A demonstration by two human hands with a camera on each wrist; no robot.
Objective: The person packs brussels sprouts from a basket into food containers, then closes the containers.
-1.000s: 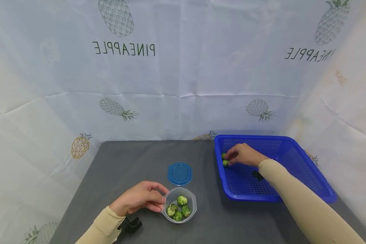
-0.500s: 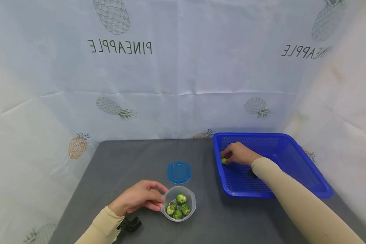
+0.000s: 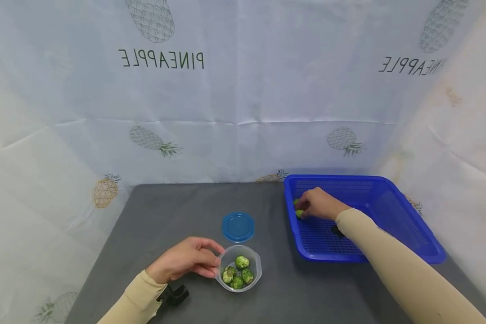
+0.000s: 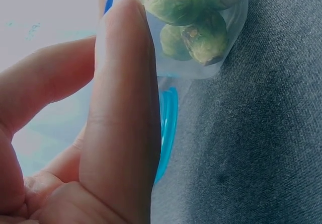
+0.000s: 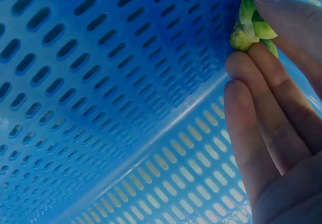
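Head view: a grey felt-covered table (image 3: 178, 211) carries a blue perforated plastic basket (image 3: 393, 216), where a green Brussels sprout (image 5: 251, 22) is pinched by the right hand (image 3: 317, 204). A small clear plastic tub (image 3: 240, 268) holding sprouts is gripped by the left hand (image 3: 188, 260), near a blue round lid (image 3: 237, 227).

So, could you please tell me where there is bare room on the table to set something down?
The grey table is bare left of the blue lid and behind it to the backdrop; also between the clear container and the blue basket. It is crowded where the left hand holds the container, and in the basket's near-left corner, where the right hand pinches a sprout.
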